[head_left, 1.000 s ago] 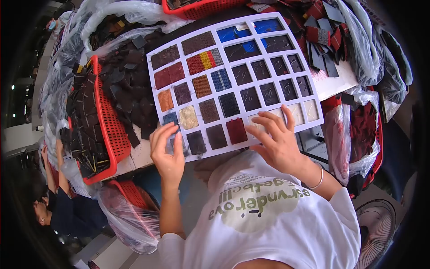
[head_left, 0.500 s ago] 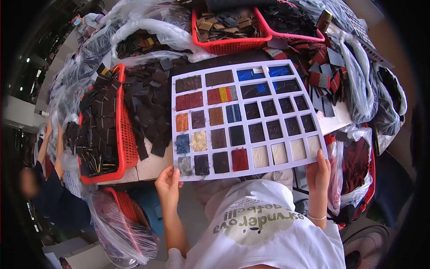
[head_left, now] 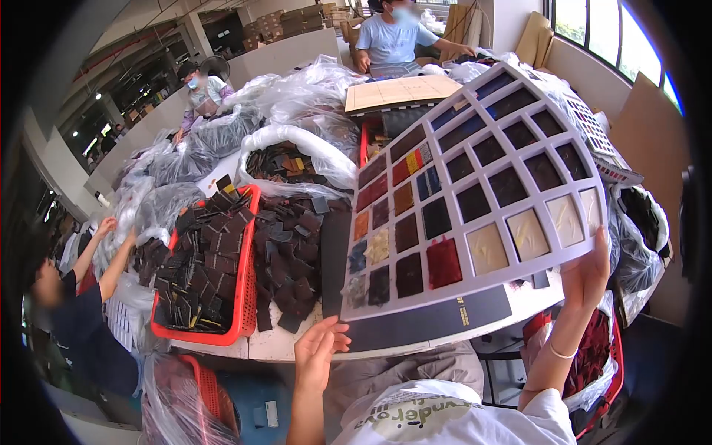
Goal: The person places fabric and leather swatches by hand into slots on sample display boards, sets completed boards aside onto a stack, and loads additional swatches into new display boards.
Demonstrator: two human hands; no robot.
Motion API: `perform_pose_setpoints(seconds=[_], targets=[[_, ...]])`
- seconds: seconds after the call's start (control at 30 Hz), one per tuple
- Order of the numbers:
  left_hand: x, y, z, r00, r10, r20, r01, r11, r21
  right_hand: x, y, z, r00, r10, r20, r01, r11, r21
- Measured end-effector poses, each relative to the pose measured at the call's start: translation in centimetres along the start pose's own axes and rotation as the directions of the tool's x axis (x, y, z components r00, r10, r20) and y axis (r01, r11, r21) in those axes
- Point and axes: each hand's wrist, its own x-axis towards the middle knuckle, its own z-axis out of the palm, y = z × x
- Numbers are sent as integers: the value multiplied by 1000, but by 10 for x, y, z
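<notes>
My right hand (head_left: 586, 273) grips the lower right corner of a white sample board (head_left: 475, 261), which is raised and tilted over the table. Its grid of windows shows textile swatches on the left, among them a red swatch (head_left: 444, 262) and a striped one (head_left: 411, 165). Further right, the windows are dark, blue or cream. Just below the board's lower left corner is my left hand (head_left: 319, 348), fingers loosely bent and apart, holding nothing. Close to its fingertips lies a dark printed card (head_left: 430, 323), partly hidden under the board.
A red basket (head_left: 247, 297) of dark swatches stands at left, beside a loose swatch pile (head_left: 289, 259). Plastic bags (head_left: 297, 96) cover the table's far side. A co-worker (head_left: 93, 311) reaches in from the left; other people (head_left: 393, 41) are behind the table. A bag of red pieces (head_left: 589, 363) sits lower right.
The board has tilted, its right side swinging up and towards the camera. My left hand has come off its lower left corner. The view has lifted, revealing the room and the dark card.
</notes>
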Motion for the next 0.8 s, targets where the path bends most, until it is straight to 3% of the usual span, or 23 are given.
perform_pose_setpoints(seconds=[0.13, 0.17, 0.23, 0.27, 0.33, 0.4, 0.47, 0.53, 0.6, 0.67, 0.73, 0.77, 0.8], targets=[[16, -12, 9, 999, 6, -54, 2, 988, 157, 83, -6, -15, 965, -38, 260, 18, 997, 78], [19, -19, 8, 997, 23, -75, -7, 977, 212, 103, -5, -17, 982, -61, 181, 49, 996, 68], [25, -36, 8, 988, 71, -139, -22, 944, 330, 148, 2, -45, 985, -39, 168, 16, 991, 135], [30, -50, 7, 969, 169, -178, -82, 907, 413, 168, 13, -62, 990, -22, 140, -3, 984, 177], [37, -73, 0, 936, 301, -184, -117, 758, 642, 205, 47, -80, 985, -56, -165, 84, 983, 165], [38, -78, 10, 815, 569, -108, -216, 471, 855, 231, 86, -101, 951, -21, -309, 65, 989, 132], [40, -75, 16, 784, 613, 97, -315, 257, 914, 248, 124, -117, 909, 20, -417, 41, 990, 136], [42, -76, 18, 734, 653, 184, -351, 134, 927, 259, 153, -123, 896, 24, -444, 29, 993, 113], [42, -81, 16, 731, 662, 164, -316, 116, 942, 278, 175, -146, 864, 88, -495, 42, 968, 246], [40, -69, 32, 716, 680, 158, -305, 100, 947, 301, 198, -146, 851, 23, -524, 122, 963, 241], [38, -64, 38, 709, 689, 148, -309, 116, 944, 363, 233, -192, 904, -46, -425, 194, 930, 312], [36, -64, 40, 709, 693, 129, -297, 127, 946, 384, 241, -196, 926, 77, -371, 125, 862, 491], [35, -62, 42, 695, 708, 124, -300, 129, 945, 396, 254, -199, 944, 82, -319, 52, 919, 391]])
